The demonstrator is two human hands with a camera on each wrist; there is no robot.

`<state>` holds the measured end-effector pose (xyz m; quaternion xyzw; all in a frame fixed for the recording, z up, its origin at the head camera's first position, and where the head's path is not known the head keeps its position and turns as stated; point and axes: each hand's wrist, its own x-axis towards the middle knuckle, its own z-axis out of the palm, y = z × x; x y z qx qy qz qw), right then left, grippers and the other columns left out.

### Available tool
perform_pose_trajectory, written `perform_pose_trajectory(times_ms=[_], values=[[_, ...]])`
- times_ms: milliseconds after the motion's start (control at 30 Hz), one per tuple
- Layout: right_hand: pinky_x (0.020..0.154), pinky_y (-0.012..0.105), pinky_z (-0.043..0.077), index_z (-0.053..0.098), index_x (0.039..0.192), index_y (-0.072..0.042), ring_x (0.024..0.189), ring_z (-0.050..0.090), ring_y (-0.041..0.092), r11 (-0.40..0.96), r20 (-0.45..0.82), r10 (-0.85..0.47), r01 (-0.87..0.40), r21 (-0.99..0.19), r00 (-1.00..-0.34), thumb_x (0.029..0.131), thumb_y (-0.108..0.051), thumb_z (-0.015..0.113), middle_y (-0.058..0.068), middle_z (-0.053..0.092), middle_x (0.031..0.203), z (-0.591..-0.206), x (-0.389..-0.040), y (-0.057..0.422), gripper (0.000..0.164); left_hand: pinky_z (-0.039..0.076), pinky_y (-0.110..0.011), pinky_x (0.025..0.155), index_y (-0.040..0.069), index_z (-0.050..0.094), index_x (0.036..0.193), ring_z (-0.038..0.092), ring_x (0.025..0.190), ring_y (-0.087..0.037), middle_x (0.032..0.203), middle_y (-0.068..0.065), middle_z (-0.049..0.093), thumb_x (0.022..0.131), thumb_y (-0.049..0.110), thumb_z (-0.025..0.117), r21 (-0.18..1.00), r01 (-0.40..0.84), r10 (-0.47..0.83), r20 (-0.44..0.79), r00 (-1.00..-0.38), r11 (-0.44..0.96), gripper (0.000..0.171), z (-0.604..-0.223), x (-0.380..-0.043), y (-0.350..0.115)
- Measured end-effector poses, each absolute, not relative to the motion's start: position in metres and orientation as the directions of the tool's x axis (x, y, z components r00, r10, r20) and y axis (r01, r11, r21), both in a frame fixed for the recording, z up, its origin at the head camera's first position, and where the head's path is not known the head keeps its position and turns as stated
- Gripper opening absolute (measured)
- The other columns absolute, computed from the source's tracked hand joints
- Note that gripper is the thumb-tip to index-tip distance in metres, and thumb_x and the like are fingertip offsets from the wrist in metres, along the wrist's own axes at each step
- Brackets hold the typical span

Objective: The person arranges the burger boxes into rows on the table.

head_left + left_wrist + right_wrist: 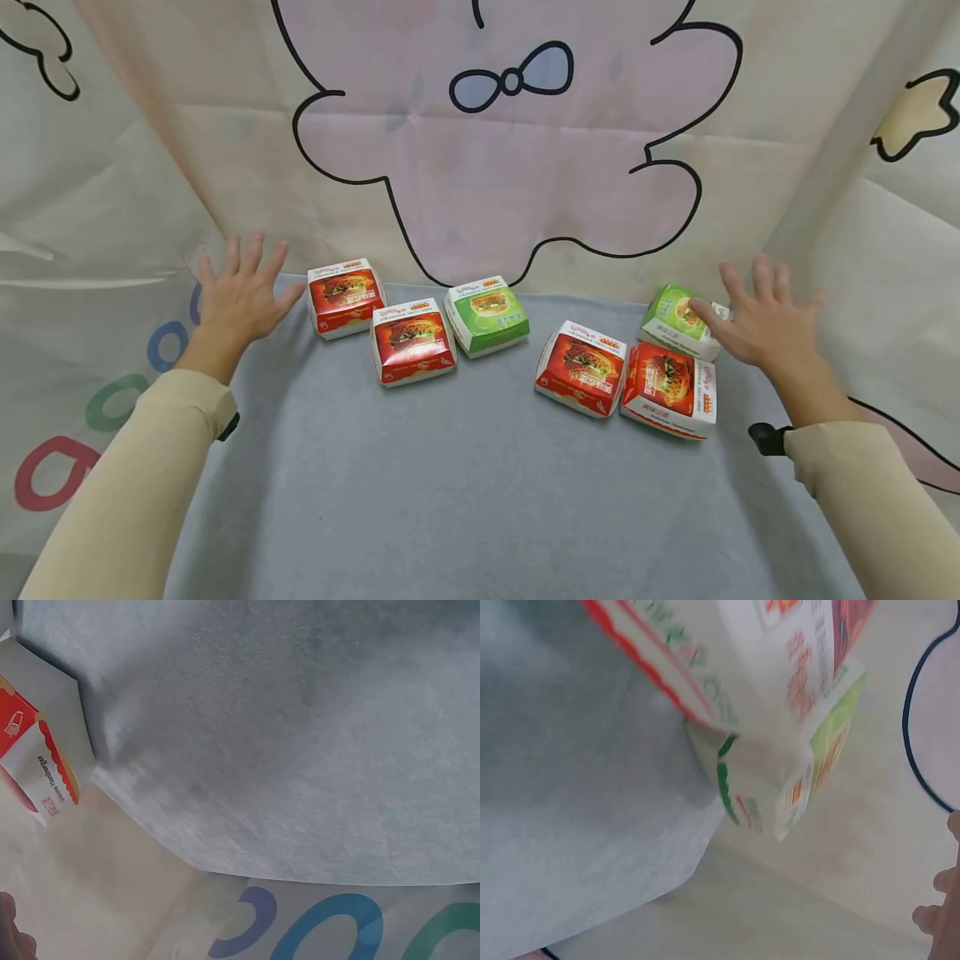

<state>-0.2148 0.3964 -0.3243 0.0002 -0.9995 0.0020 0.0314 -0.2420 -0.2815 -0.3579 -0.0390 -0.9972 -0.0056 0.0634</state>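
Observation:
My left hand is spread with straight fingers, holding nothing, just left of a red burger box. A second red burger box and a green burger box lie to the right of that one. On the other side my right hand is also spread and holds nothing. Its thumb overlaps a green burger box in the head view. Nearer to me sit two more red burger boxes, one beside the other. In the right wrist view, a red burger box partly hides the green one.
A grey cloth covers the table. Behind it rises a pale backdrop with a cartoon outline and a bow. Side sheets stand left and right, the left one bearing coloured rings.

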Motion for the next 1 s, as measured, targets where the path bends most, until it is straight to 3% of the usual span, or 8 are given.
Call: perform_pose_trajectory(times_ms=[300, 667, 1000], values=[[0.098, 0.081, -0.014, 0.012, 0.161, -0.017, 0.145, -0.002, 0.054, 0.998, 0.087, -0.063, -0.061, 0.021, -0.994, 0.095, -0.073, 0.025, 0.030, 0.000, 0.161, -0.330, -0.227, 0.365, 0.087, -0.003, -0.075, 0.109, 0.015, 0.015, 0.160, -0.009, 0.149, -0.044, 0.164, -0.021, 0.002, 0.101, 0.053, 0.038, -0.009, 0.080, 0.080, 0.112, -0.991, 0.997, 0.074, -0.360, -0.245, -0.272], [0.098, 0.079, -0.016, 0.016, 0.161, -0.018, 0.146, -0.003, 0.053, 0.993, 0.081, -0.108, -0.105, 0.049, -0.991, 0.095, -0.073, 0.027, 0.027, 0.001, 0.162, -0.334, -0.236, 0.331, 0.086, -0.003, -0.075, 0.108, 0.015, 0.019, 0.159, -0.002, 0.149, -0.045, 0.164, -0.021, 0.006, 0.101, 0.052, 0.042, -0.041, 0.109, 0.112, 0.100, -0.989, 0.993, 0.073, -0.366, -0.248, -0.266], [0.102, 0.080, -0.009, 0.016, 0.161, -0.021, 0.147, 0.002, 0.051, 0.987, 0.092, -0.156, -0.152, 0.050, -0.983, 0.095, -0.073, 0.027, 0.024, 0.002, 0.163, -0.337, -0.240, 0.305, 0.084, 0.000, -0.074, 0.109, 0.012, 0.024, 0.158, 0.000, 0.148, -0.046, 0.164, -0.022, 0.007, 0.101, 0.053, 0.040, -0.042, 0.120, 0.124, 0.080, -0.989, 0.992, 0.072, -0.370, -0.250, -0.256]])
